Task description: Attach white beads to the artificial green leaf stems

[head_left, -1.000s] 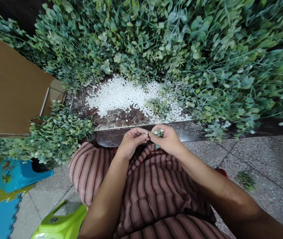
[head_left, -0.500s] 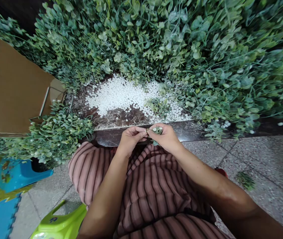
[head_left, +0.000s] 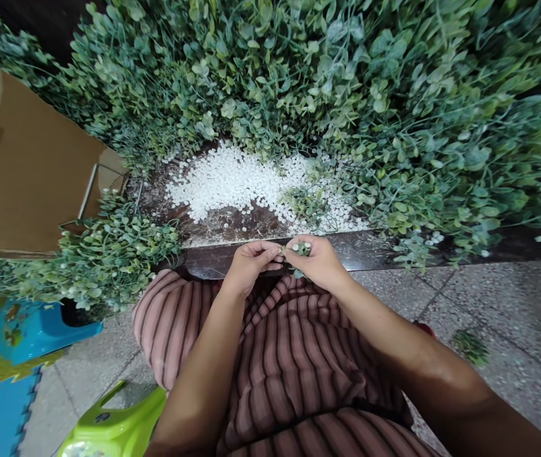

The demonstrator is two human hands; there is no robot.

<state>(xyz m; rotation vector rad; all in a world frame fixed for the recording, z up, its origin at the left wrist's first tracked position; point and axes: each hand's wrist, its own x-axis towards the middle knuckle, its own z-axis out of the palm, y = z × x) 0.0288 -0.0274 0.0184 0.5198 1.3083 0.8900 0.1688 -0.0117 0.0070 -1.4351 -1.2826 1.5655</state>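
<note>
Dense blue-green, plastic-looking foliage (head_left: 274, 76) fills the background from ten round to three o'clock of the hands, crowding a dark brown wooden table (head_left: 210, 261). Grey speckled floor tiles (head_left: 512, 292) show at four. Large brown cardboard box (head_left: 37, 178) stands at ten, with a loose leafy bunch (head_left: 122, 247) against it at nine; a lime-green plastic stool (head_left: 113, 425) sits at eight. Small round white pellets (head_left: 236, 178) lie heaped at twelve, a leafy sprig resting among them toward one. Compared with a second ago, both hands have barely moved and the heap looks unchanged. At the table edge, the right hand (head_left: 315, 261) has its fingers curled around a small green sprig with white dots (head_left: 302, 249); the left hand (head_left: 250, 263) has thumb and forefinger pinched narrow near its tip, what lies between them too small to tell
</note>
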